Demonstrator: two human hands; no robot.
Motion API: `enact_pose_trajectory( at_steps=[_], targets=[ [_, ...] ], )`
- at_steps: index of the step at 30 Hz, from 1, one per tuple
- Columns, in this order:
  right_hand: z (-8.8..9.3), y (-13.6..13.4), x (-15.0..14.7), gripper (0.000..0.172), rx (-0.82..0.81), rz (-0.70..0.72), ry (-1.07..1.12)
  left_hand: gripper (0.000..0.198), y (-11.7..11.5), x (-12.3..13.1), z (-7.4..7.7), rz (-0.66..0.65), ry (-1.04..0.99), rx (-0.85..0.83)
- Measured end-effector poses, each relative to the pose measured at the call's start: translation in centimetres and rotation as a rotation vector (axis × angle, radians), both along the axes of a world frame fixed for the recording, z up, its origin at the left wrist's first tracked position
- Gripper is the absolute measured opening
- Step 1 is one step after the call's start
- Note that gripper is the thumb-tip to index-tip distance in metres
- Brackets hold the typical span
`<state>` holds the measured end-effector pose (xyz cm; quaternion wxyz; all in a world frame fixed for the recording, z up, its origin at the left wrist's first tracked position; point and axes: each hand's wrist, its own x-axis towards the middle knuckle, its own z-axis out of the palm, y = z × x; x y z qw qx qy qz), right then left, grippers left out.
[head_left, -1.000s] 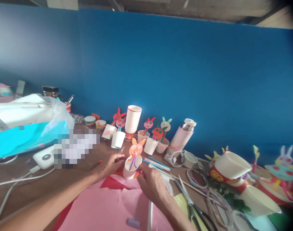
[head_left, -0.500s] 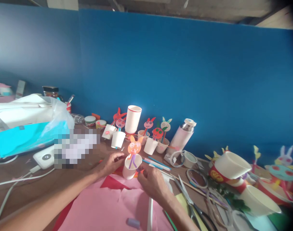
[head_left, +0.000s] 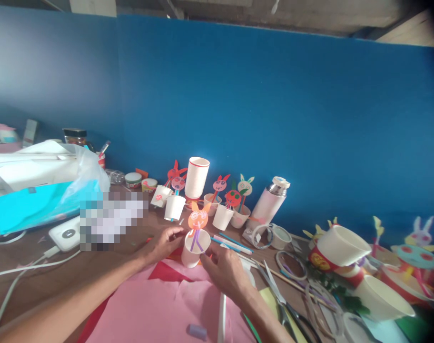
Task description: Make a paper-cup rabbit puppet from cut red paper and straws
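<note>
A white paper cup [head_left: 191, 257] stands near the front of the table, on the edge of pink and red paper. An orange paper face with pointed ears [head_left: 198, 220] rises above its rim, with purple paper strips [head_left: 198, 240] running down inside. My left hand [head_left: 168, 242] is at the cup's left side, fingers loosely curved and apart, palm hollow. At the cup's lower right side, my right hand [head_left: 224, 267] has its fingertips drawn together against the wall. The cup hides part of the contact there.
Several cups with paper animal faces [head_left: 175, 207] stand behind, beside a tall stack of cups [head_left: 197, 177] and a flask [head_left: 269, 202]. Scissors [head_left: 274, 285], sticks and tape rolls [head_left: 291, 265] lie right. A white power bank [head_left: 65, 233] and bag [head_left: 45, 202] are left.
The orange face has shifted slightly down and left above the cup. My right fingertips have moved a little along the cup's side; my left hand stays almost still.
</note>
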<state>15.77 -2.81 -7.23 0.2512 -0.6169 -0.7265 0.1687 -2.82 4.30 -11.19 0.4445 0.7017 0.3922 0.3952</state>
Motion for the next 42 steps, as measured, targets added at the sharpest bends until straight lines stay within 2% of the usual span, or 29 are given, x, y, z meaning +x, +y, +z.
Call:
enact_pose_trajectory(
  at_steps=[9, 15, 23, 25, 30, 34, 35, 36, 39, 42],
  targets=[
    [-0.1, -0.1, 0.1, 0.016, 0.010, 0.006, 0.002, 0.038, -0.3, -0.1, 0.5, -0.012, 0.005, 0.001],
    [0.0, -0.2, 0.1, 0.017, 0.016, 0.011, 0.010, 0.036, -0.1, 0.0, 0.3, -0.062, -0.066, 0.016],
    [-0.1, 0.0, 0.4, 0.021, 0.024, 0.008, 0.017, 0.036, -0.9, -0.5, 2.1, -0.025, 0.019, -0.069],
    [0.1, 0.1, 0.6, 0.023, 0.024, -0.005, 0.022, 0.036, -0.8, -0.6, 1.8, -0.024, 0.012, -0.079],
    [0.9, 0.3, 1.6, 0.030, 0.023, -0.030, 0.039, 0.034, 0.3, -0.7, 0.0, 0.022, -0.052, -0.081],
    [1.1, 0.5, 2.5, 0.024, 0.052, -0.038, 0.130, 0.024, 0.8, -1.2, 0.2, 0.103, -0.103, -0.027],
    [0.9, 0.5, 2.5, 0.026, 0.078, -0.018, 0.177, 0.024, 0.8, -1.4, 0.5, 0.122, -0.119, -0.011],
    [0.8, 0.5, 2.5, 0.036, 0.102, 0.009, 0.219, 0.025, 0.8, -1.5, 0.9, 0.148, -0.131, -0.001],
    [0.1, 0.6, 1.7, 0.077, 0.154, 0.089, 0.232, 0.025, 0.5, -1.9, 1.9, 0.224, -0.126, -0.007],
    [-0.6, 1.0, 0.3, 0.094, 0.208, 0.155, 0.163, 0.025, 0.1, -1.8, 2.6, 0.303, -0.139, 0.022]
  ],
)
